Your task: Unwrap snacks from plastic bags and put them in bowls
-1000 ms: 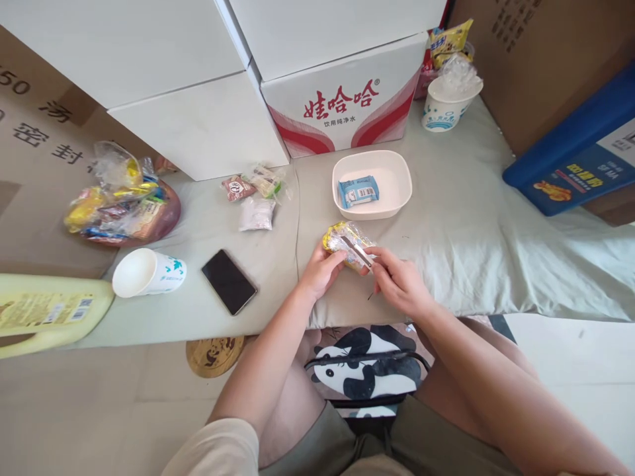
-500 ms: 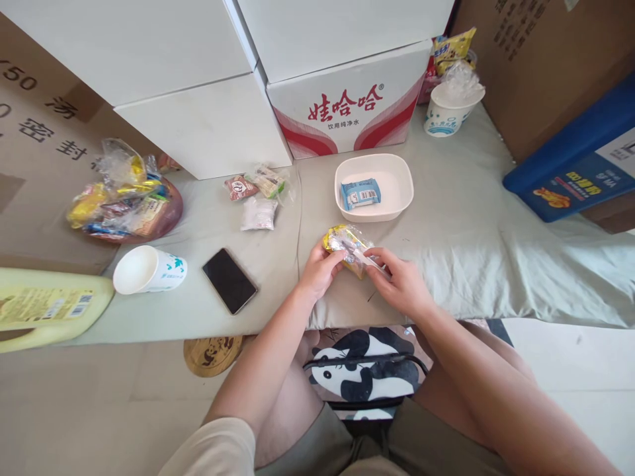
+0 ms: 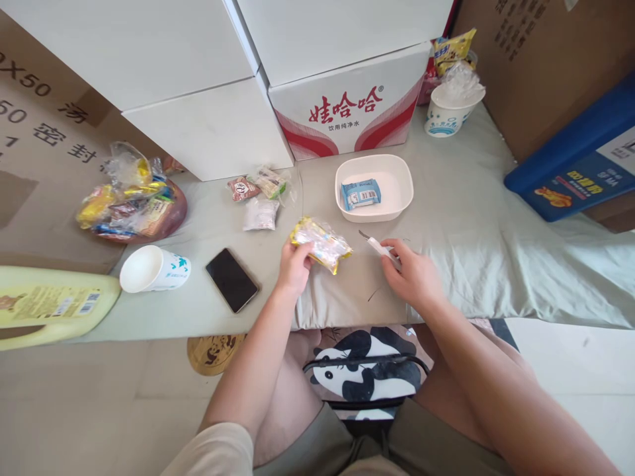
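My left hand (image 3: 294, 266) grips the near-left edge of a clear and yellow plastic snack packet (image 3: 323, 244), held just above the cloth. In my right hand (image 3: 411, 272) is a small knife (image 3: 381, 250) with a white handle, its short thin blade pointing away to the left. Knife and packet are apart. Beyond them stands a white plastic tray (image 3: 399, 188) with a blue-and-white packet (image 3: 361, 194) lying in its left side. Left of the snack packet are a few small packets: a brown one (image 3: 243, 188), a green-and-clear one (image 3: 269, 182) and a white one (image 3: 260, 215).
A black phone (image 3: 231, 279) and a tipped paper cup (image 3: 155, 269) lie to the left, near a bowl of wrapped snacks (image 3: 171, 221) and a yellow jug (image 3: 54, 304). White boxes (image 3: 347, 119) line the back. A paper cup with plastic (image 3: 449, 109) and a blue box (image 3: 570, 158) are right.
My left hand has moved left with the packet, and my right hand has drawn the knife away to the right. The packet and blade, formerly together, are now separated.
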`<action>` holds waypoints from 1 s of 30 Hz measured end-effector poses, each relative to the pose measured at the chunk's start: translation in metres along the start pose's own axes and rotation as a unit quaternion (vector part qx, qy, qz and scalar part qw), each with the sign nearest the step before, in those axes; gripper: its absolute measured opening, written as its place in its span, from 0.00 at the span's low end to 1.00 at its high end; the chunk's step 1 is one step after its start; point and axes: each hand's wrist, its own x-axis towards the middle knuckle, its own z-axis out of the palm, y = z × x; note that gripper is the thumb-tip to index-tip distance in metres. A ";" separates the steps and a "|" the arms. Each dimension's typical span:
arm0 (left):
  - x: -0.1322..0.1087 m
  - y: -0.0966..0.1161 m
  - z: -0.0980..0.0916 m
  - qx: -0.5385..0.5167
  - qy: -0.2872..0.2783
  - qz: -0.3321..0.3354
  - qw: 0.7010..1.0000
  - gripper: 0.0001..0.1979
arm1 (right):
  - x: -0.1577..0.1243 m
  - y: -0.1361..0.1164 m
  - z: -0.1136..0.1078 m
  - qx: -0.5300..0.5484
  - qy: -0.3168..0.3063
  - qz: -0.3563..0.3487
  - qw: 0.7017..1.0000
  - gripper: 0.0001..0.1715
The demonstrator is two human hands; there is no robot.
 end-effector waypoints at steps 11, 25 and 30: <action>-0.021 -0.001 0.004 0.351 -0.144 0.183 0.907 0.21 | -0.002 0.003 0.010 0.061 0.009 -0.132 0.989 0.15; -0.019 0.001 -0.002 0.414 -0.175 0.165 0.878 0.12 | -0.009 -0.006 0.015 0.099 -0.062 -0.233 0.965 0.19; -0.018 0.001 -0.002 0.460 -0.191 0.183 0.848 0.08 | -0.008 -0.004 0.014 0.086 -0.038 -0.189 0.977 0.15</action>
